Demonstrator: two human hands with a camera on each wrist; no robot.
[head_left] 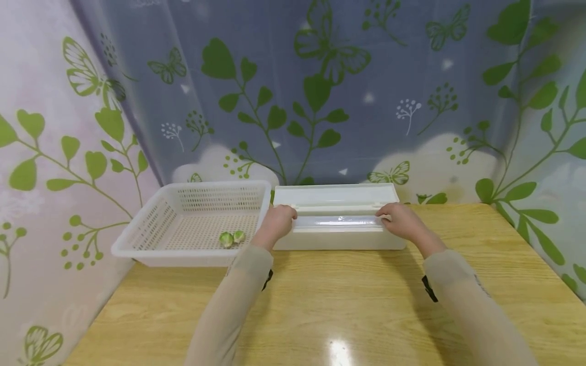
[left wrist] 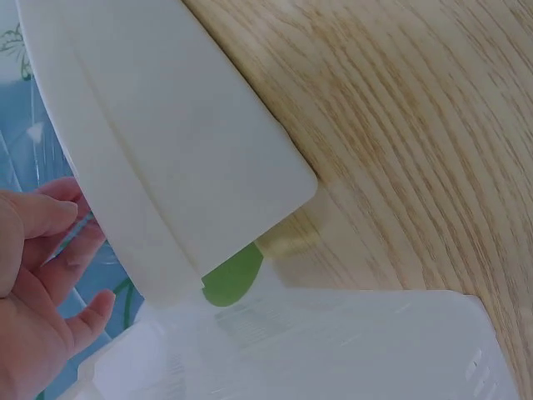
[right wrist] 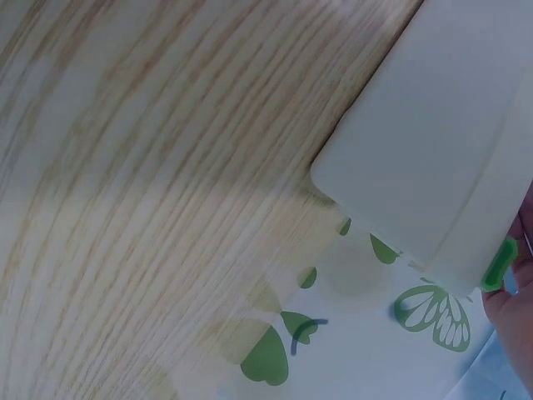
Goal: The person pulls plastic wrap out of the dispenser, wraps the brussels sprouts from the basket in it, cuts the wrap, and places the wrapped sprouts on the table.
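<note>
Centre of frame: clear film (head_left: 340, 221) in white box (head_left: 339, 241) with lid (head_left: 336, 193) tipped back, on counter (head_left: 340, 295). Film pinched at either end by left grip (head_left: 277, 221) and right grip (head_left: 404, 221), next to no gap. Might tear or cling to itself if pulled unevenly.

- left hand (left wrist: 29, 321): cut off by its wrist view's left edge
- right hand (right wrist: 515, 317): mostly past its wrist view's right edge
- clear film (head_left: 339, 222): both ends hidden by fingers
- basket (head_left: 183, 258): near right corner behind the left arm (head_left: 233, 305)
</note>
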